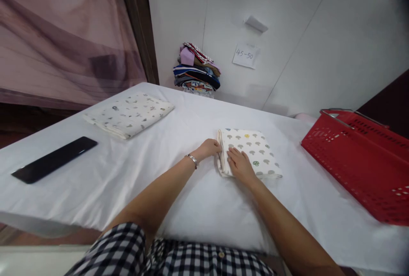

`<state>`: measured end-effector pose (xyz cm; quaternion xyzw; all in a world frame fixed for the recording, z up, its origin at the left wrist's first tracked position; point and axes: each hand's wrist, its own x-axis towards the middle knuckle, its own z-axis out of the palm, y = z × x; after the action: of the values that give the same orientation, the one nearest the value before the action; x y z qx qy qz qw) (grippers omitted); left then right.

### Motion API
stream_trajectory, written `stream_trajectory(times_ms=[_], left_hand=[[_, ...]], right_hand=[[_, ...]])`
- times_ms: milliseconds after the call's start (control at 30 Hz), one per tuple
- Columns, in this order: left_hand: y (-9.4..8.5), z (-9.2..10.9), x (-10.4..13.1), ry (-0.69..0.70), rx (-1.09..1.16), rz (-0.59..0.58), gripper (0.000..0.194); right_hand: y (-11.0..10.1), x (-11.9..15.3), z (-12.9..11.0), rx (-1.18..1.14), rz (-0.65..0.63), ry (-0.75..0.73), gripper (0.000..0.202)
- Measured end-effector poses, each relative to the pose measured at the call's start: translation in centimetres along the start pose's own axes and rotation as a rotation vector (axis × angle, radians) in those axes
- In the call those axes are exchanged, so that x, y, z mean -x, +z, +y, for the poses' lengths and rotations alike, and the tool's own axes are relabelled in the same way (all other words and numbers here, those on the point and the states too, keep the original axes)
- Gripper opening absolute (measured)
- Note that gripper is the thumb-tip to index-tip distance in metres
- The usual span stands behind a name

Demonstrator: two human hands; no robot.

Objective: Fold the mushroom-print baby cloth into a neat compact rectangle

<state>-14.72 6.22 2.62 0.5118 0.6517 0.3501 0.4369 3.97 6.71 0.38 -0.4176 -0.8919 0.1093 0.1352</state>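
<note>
A white folded cloth (260, 150) printed with grey mushrooms and a few coloured ones lies on the white-covered table. At its left edge, my left hand (209, 147) has its fingers closed on the fold; the fingertips are partly hidden. My right hand (242, 166) rests flat on top of the cloth near that same edge, fingers stretched out. Farther left lies a second white folded cloth (134, 114) with small grey leaf-like prints, touched by neither hand.
A long black flat object (54, 159) lies on the table (128, 195) at the left. To the right stands a red plastic basket (358, 165). Beyond the far edge is a pile of folded fabrics (197, 71) against the wall, where a paper (246, 56) reads "45-50".
</note>
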Motion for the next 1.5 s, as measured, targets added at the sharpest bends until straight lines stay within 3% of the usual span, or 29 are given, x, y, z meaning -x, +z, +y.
stream_trajectory(times_ms=[167,367,500,767,1033,1333,1500], left_hand=[[1.0,-0.3,2.7,-0.037,-0.096,-0.039,0.012],[2.5,-0.8,3.5,0.047,-0.229,0.132,0.010],[3.1,-0.9,3.9,0.053,-0.206,0.170,0.009],[3.0,-0.7,4.0,0.034,-0.171,0.087,0.011],[1.9,-0.6,3.8,-0.152,0.111,-0.043,0.025],[2.9,-1.4,3.9,-0.052,0.157,-0.002,0.033],[2.4,-1.1,3.9,-0.092,0.118,-0.010,0.029]], right_hand=[[0.0,0.1,-0.2,-0.016,0.021,-0.001,0.041],[0.1,0.2,-0.5,0.002,0.053,0.007,0.040],[0.3,0.3,-0.5,0.013,0.091,-0.020,0.039],[0.5,0.3,-0.5,0.019,0.091,-0.014,0.039],[0.4,0.8,-0.7,0.025,0.101,-0.054,0.041],[0.5,0.7,-0.8,0.053,0.097,-0.047,0.040],[0.4,0.9,-1.0,0.050,0.088,-0.050,0.040]])
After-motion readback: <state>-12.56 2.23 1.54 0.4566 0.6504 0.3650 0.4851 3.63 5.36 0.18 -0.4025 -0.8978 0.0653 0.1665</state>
